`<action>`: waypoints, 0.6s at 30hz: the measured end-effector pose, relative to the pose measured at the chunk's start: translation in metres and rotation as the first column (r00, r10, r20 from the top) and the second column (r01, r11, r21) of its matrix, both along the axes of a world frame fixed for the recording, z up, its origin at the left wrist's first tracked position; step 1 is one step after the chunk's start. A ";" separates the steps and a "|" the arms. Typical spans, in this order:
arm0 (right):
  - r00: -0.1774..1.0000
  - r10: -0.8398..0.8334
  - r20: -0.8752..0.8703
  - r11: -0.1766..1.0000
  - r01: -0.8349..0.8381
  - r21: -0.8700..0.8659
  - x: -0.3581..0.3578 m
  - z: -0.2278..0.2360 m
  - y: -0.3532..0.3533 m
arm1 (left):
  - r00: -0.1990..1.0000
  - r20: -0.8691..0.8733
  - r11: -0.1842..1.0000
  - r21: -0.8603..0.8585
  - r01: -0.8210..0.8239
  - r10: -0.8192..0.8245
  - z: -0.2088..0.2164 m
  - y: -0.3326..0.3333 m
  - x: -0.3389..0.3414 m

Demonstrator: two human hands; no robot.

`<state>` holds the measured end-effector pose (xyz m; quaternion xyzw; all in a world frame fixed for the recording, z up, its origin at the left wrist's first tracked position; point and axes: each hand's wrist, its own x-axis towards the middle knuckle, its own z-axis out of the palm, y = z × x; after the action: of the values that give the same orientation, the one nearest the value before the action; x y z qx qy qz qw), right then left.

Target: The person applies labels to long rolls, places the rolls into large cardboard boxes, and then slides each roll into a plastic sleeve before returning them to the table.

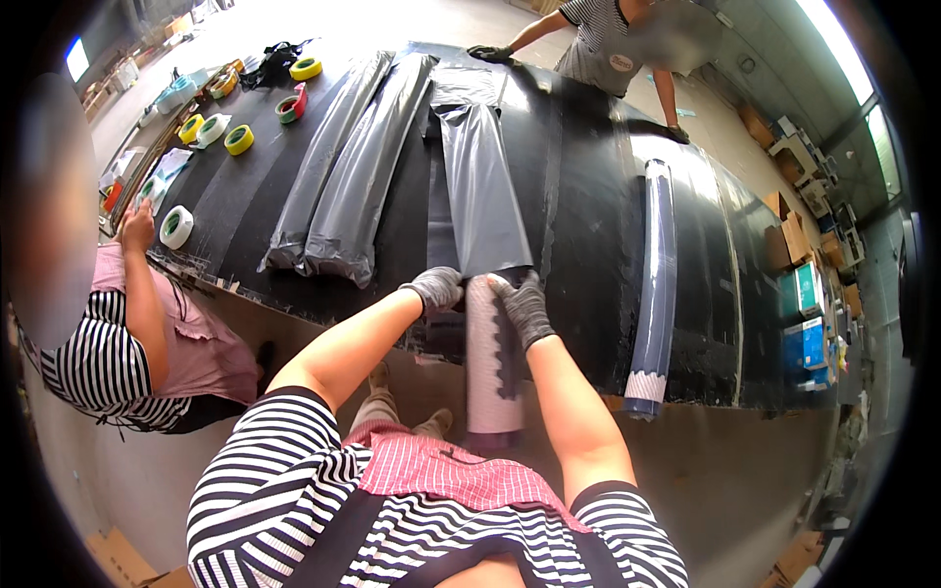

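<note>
A long grey plastic bag [482, 186] lies across the table with its mouth at the near edge. Out of that mouth sticks a pinkish, patterned roll [491, 367] with a dark scalloped strip along its right side; its near end hangs past the table edge. My left hand [436, 289], in a grey glove, is closed on the left side of the bag's mouth, its fingertips partly hidden. At the right side my right hand [524, 306], gloved alike, grips the bag's rim, thumb lying over the roll. The part of the roll inside the bag is hidden.
Two filled grey bags [358, 186] lie to the left on the black table [588, 225]. A plastic-wrapped roll [655, 284] lies to the right. Several tape rolls [238, 140] sit at the far left. One co-worker [137, 333] stands left, another [598, 44] across the table.
</note>
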<state>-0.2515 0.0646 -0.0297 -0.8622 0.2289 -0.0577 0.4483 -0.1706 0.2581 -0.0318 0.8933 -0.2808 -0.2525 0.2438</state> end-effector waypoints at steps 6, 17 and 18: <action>0.994 0.073 0.082 0.911 -0.033 -0.412 0.005 -0.036 0.027 | 0.970 -0.130 0.977 -0.040 -0.210 0.203 -0.054 0.057 0.008; 0.973 0.208 -0.100 0.663 -0.066 0.746 -0.125 -0.067 0.013 | 0.895 -0.089 0.898 -0.085 0.431 -0.437 0.002 0.090 -0.109; 0.928 0.211 -0.308 0.578 0.136 0.804 -0.150 -0.051 0.020 | 0.814 -0.395 0.903 -0.126 0.411 -0.426 0.016 0.106 -0.141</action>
<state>-0.4014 0.0850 -0.0812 -0.5585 0.2914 0.2276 0.7426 -0.3121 0.3636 -0.0157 0.7312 -0.4165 -0.4781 0.2515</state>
